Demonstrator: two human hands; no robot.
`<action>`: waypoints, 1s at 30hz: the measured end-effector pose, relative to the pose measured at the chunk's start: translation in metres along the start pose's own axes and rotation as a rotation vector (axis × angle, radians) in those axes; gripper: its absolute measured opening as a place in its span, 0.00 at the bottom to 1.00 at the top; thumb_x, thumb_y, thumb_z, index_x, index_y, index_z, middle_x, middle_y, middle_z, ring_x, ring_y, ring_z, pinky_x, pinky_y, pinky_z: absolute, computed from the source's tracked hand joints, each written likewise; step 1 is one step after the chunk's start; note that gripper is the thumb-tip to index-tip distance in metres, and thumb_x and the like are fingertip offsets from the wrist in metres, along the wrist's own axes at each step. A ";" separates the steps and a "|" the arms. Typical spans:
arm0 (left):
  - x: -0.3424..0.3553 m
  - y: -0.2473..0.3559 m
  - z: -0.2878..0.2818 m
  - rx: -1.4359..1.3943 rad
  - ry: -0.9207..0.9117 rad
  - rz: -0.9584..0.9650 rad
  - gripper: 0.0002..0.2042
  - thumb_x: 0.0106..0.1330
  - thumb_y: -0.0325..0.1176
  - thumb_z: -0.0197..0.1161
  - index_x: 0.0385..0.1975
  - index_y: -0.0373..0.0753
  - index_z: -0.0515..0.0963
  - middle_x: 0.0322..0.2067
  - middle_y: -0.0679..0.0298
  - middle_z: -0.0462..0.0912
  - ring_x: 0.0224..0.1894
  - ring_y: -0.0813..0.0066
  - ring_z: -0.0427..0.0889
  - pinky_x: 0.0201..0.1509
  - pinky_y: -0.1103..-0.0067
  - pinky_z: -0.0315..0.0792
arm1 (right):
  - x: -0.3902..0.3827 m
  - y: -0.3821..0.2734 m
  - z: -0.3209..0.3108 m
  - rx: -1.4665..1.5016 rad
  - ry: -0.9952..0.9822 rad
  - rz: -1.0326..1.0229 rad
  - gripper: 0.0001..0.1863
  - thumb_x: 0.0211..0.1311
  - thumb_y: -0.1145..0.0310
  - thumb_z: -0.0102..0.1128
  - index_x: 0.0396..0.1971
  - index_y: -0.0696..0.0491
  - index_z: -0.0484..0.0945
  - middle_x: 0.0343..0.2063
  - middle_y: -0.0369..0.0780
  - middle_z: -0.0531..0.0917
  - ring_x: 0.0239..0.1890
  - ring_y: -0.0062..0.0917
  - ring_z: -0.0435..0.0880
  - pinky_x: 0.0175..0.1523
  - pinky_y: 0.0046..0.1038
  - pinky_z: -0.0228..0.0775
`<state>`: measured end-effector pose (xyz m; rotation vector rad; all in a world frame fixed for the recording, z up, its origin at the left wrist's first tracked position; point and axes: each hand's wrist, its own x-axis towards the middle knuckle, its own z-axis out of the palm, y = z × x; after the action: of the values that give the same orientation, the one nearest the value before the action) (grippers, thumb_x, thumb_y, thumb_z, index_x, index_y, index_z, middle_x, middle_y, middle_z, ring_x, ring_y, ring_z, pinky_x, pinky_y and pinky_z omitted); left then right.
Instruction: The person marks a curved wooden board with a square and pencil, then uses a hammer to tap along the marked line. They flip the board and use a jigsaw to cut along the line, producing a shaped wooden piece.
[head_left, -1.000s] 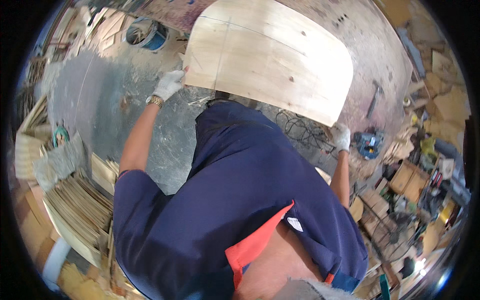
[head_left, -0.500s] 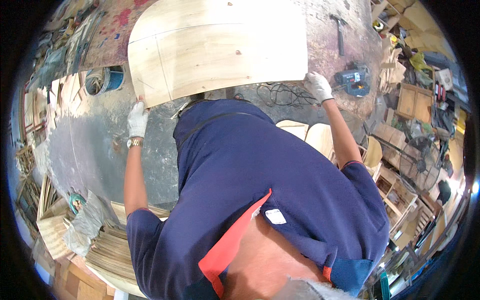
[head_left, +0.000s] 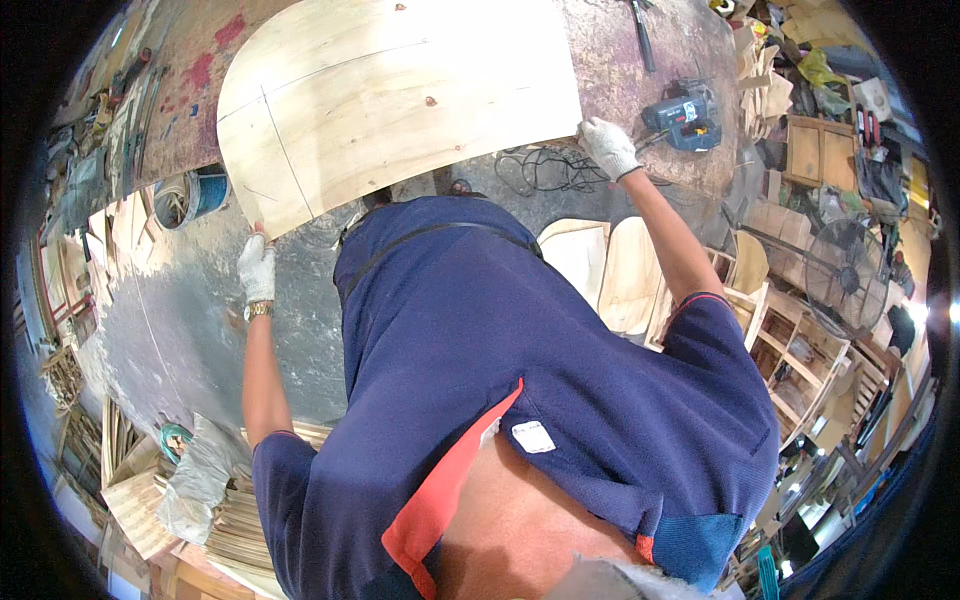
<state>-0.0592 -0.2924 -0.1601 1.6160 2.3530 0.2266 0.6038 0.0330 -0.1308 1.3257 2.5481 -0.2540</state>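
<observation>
A broad, pale plywood panel (head_left: 400, 110) with a rounded far-left corner and pencil lines lies before me, partly over the stained worktable. My left hand (head_left: 257, 270), in a whitish knit glove, grips its near left corner, the thumb on top. At the near right corner my gloved right hand (head_left: 608, 148) is closed on the panel's edge. Just right of that hand rests a blue-and-black power tool (head_left: 685, 120), with a hammer (head_left: 642, 38) farther off. The fingers under the panel are hidden.
A blue-sided round container (head_left: 205, 196) stands left of the panel. Black cable (head_left: 545, 170) lies coiled beneath the near edge. Cut curved boards (head_left: 630, 275) lean to my right, near wooden frames and a standing fan (head_left: 850, 262). Stacked thin strips (head_left: 240, 530) sit at lower left.
The panel and both hands have shifted left in the view, and the panel's near left corner sits lower. Both hands keep their hold. The surroundings also shift slightly as the view moves.
</observation>
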 end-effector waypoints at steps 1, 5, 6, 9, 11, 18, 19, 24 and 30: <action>0.001 0.000 -0.003 -0.055 0.018 0.006 0.24 0.68 0.28 0.66 0.65 0.42 0.75 0.50 0.49 0.84 0.43 0.57 0.86 0.47 0.71 0.79 | 0.001 0.002 -0.001 -0.006 -0.004 -0.002 0.09 0.62 0.65 0.61 0.37 0.54 0.82 0.37 0.48 0.84 0.42 0.46 0.85 0.47 0.43 0.77; 0.005 0.001 -0.020 -0.204 0.007 0.032 0.29 0.65 0.28 0.69 0.68 0.46 0.73 0.41 0.45 0.84 0.35 0.61 0.85 0.44 0.73 0.78 | 0.010 0.013 -0.011 0.210 0.081 -0.090 0.06 0.55 0.71 0.63 0.32 0.53 0.85 0.28 0.49 0.85 0.35 0.45 0.86 0.43 0.41 0.78; 0.007 0.001 -0.024 -0.191 -0.025 0.010 0.29 0.65 0.27 0.69 0.68 0.46 0.72 0.39 0.45 0.84 0.34 0.65 0.84 0.43 0.74 0.77 | 0.012 0.016 -0.015 0.270 0.065 -0.109 0.07 0.55 0.71 0.63 0.33 0.54 0.86 0.28 0.49 0.85 0.35 0.45 0.86 0.42 0.41 0.78; 0.010 0.004 -0.031 -0.208 -0.091 -0.051 0.30 0.63 0.27 0.70 0.68 0.47 0.73 0.34 0.44 0.81 0.31 0.74 0.79 0.41 0.77 0.76 | 0.014 0.019 -0.022 0.466 -0.105 -0.007 0.09 0.53 0.71 0.65 0.35 0.54 0.88 0.27 0.51 0.85 0.33 0.45 0.87 0.42 0.38 0.78; 0.011 0.005 -0.031 -0.266 -0.095 -0.062 0.30 0.63 0.26 0.70 0.67 0.46 0.74 0.31 0.44 0.79 0.31 0.81 0.74 0.40 0.80 0.74 | 0.017 0.018 -0.025 0.486 -0.136 0.028 0.10 0.54 0.71 0.65 0.35 0.55 0.87 0.25 0.49 0.85 0.30 0.38 0.88 0.39 0.35 0.78; 0.013 -0.002 -0.024 -0.355 -0.042 -0.070 0.23 0.67 0.26 0.68 0.63 0.43 0.77 0.27 0.72 0.77 0.33 0.87 0.67 0.38 0.85 0.69 | 0.022 0.021 -0.032 0.334 -0.089 -0.100 0.10 0.52 0.71 0.64 0.35 0.55 0.87 0.26 0.50 0.85 0.29 0.42 0.87 0.39 0.37 0.78; 0.012 -0.002 -0.024 -0.366 -0.042 -0.079 0.22 0.68 0.26 0.67 0.63 0.42 0.78 0.28 0.74 0.75 0.33 0.87 0.67 0.38 0.85 0.69 | 0.022 0.021 -0.032 0.355 -0.108 -0.100 0.10 0.52 0.71 0.64 0.35 0.56 0.87 0.27 0.51 0.85 0.30 0.43 0.87 0.39 0.37 0.78; 0.011 0.008 -0.030 -0.359 -0.039 -0.070 0.26 0.64 0.28 0.70 0.64 0.41 0.76 0.23 0.58 0.72 0.30 0.82 0.69 0.37 0.80 0.71 | 0.022 0.018 -0.028 0.339 -0.133 -0.049 0.10 0.51 0.72 0.64 0.34 0.57 0.85 0.31 0.52 0.85 0.35 0.46 0.87 0.42 0.38 0.78; 0.014 0.023 -0.043 -0.171 -0.037 -0.121 0.19 0.67 0.33 0.71 0.55 0.31 0.81 0.46 0.57 0.89 0.42 0.79 0.83 0.47 0.77 0.78 | 0.012 0.016 -0.034 0.458 -0.032 -0.037 0.11 0.56 0.64 0.67 0.32 0.56 0.85 0.30 0.52 0.85 0.36 0.47 0.86 0.44 0.40 0.77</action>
<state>-0.0566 -0.2700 -0.1144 1.3838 2.3237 0.3584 0.6053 0.0609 -0.1023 1.4012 2.5828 -0.9031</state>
